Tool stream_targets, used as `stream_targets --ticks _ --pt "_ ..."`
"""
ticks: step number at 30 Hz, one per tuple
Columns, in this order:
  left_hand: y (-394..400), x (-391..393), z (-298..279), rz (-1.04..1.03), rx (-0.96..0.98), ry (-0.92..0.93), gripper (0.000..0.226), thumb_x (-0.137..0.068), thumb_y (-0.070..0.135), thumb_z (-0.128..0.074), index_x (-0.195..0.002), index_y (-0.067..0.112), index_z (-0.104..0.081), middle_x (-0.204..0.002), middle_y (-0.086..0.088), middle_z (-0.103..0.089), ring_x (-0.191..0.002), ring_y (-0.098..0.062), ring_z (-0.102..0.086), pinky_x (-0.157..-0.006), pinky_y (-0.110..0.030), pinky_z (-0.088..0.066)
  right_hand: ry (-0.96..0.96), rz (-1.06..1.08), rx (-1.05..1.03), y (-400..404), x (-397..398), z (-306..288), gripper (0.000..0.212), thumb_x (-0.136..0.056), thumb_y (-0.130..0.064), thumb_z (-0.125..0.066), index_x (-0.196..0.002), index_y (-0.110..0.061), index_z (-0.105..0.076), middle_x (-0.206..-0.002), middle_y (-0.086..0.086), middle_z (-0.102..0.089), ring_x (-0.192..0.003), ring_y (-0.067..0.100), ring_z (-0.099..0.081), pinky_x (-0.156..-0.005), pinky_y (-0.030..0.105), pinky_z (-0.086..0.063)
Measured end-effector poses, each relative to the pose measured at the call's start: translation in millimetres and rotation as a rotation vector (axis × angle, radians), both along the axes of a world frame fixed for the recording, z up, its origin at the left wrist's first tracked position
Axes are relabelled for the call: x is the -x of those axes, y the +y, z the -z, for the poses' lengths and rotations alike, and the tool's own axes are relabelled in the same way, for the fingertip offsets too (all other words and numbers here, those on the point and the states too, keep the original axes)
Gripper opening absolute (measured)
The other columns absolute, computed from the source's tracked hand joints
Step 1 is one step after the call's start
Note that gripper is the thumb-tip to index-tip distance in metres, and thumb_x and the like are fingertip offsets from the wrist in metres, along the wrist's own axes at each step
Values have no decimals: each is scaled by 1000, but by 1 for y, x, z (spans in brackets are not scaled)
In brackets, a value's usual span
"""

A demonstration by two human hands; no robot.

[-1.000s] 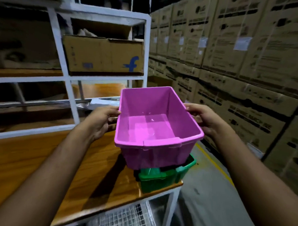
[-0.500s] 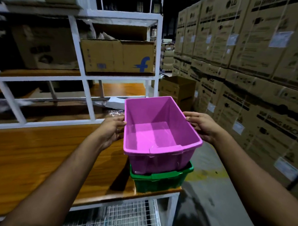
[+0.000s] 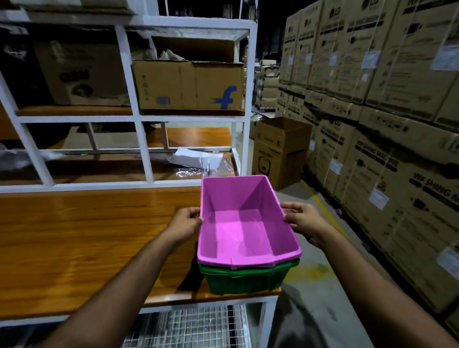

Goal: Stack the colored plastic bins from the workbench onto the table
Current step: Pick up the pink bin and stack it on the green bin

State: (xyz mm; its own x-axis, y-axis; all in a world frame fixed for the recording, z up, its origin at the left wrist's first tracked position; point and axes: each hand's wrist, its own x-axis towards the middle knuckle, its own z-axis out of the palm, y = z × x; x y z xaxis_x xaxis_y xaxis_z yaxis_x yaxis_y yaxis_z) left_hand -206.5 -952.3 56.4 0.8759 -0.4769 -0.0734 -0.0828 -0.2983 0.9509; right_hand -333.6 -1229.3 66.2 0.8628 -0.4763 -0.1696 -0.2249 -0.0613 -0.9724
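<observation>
Both hands, left hand [image 3: 185, 223] and right hand [image 3: 301, 221], fingers pinching its rims, are seating the now-lowered pink bin [image 3: 244, 224] into the green bin [image 3: 245, 278] at the table's [image 3: 75, 235] near right corner.

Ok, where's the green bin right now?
Head view, lower centre: the green bin sits at the wooden table's right front corner, under the pink bin.

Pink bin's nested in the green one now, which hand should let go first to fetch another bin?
Probably the left hand: it holds the pink bin on the workbench side, while the right hand sits over the aisle.
</observation>
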Motion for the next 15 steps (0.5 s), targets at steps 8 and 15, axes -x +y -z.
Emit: stream_targets --ticks 8,15 --pt "-5 3 17 -100 -116 -92 37 -95 7 -48 -129 19 -59 -104 -6 -70 -90 -27 -70 -77 -51 -59 89 16 176 -4 3 17 39 -93 -4 -58 -131 -13 -60 -98 13 -71 -88 27 -68 -82 49 -57" --pt "-5 6 18 -156 -200 -163 31 -94 12 -51 -120 20 -65 -107 -1 -69 -91 -21 -68 -72 -36 -59 158 -38 371 7 6 10 43 -97 -11 -48 -139 -20 -52 -110 13 -71 -76 17 -72 -54 25 -56"
